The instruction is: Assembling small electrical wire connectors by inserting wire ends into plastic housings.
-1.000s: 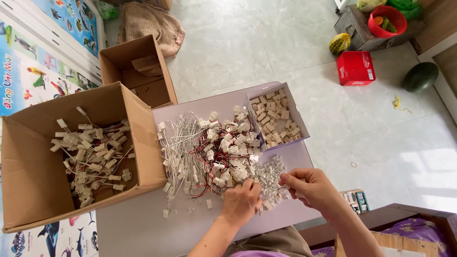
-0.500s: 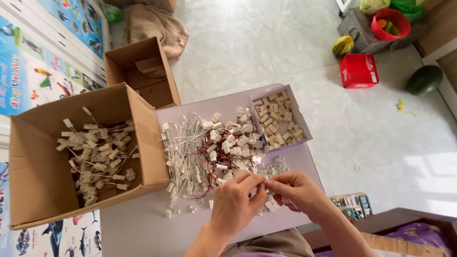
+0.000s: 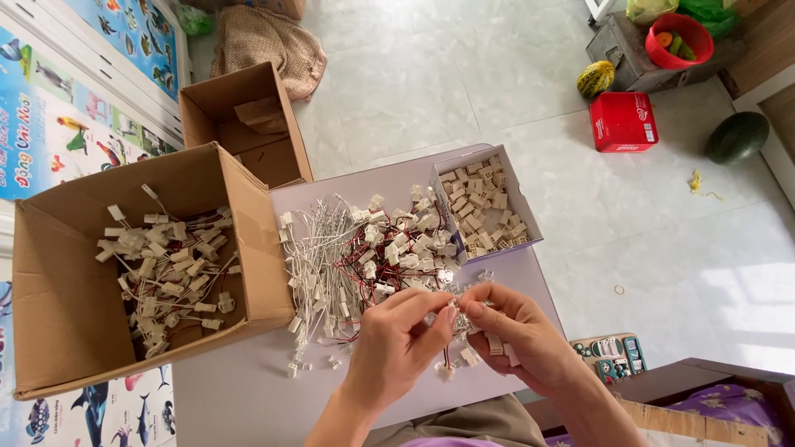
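**Operator:** I'm looking down from the head camera. My left hand [image 3: 397,343] and right hand [image 3: 517,335] meet over the near edge of the pale lilac table [image 3: 248,397], fingertips almost touching. Both are pinched shut on one small white connector with red and black wires [image 3: 451,310]; its wires hang down between the hands to a second white plug just below.

**Observer:** Where is the stock you are drawing from?

**Operator:** The pile of wired connectors [image 3: 364,257] lies in the middle of the table, just beyond my fingers, white plugs tangled with red, black and white leads. A few loose plugs lie scattered toward the near-left of the pile. Against the far-right corner stands a small open box of bare beige housings [image 3: 484,211], touching the pile's edge.

**Observer:** And on the left?

**Operator:** A large cardboard box [image 3: 58,331] sits against the table's left edge, with connectors on short wires [image 3: 166,273] piled loosely inside. Behind it, near the far-left corner, is a smaller cardboard box [image 3: 240,120]; I can only make out a cardboard flap inside it.

**Observer:** Anything off the table?

**Operator:** On the tiled floor well beyond the right edge: a red box [image 3: 623,122], a dark green melon [image 3: 737,136], a striped gourd [image 3: 596,79] and a red bowl of vegetables [image 3: 679,40]. A brown sack [image 3: 265,45] lies past the far edge.
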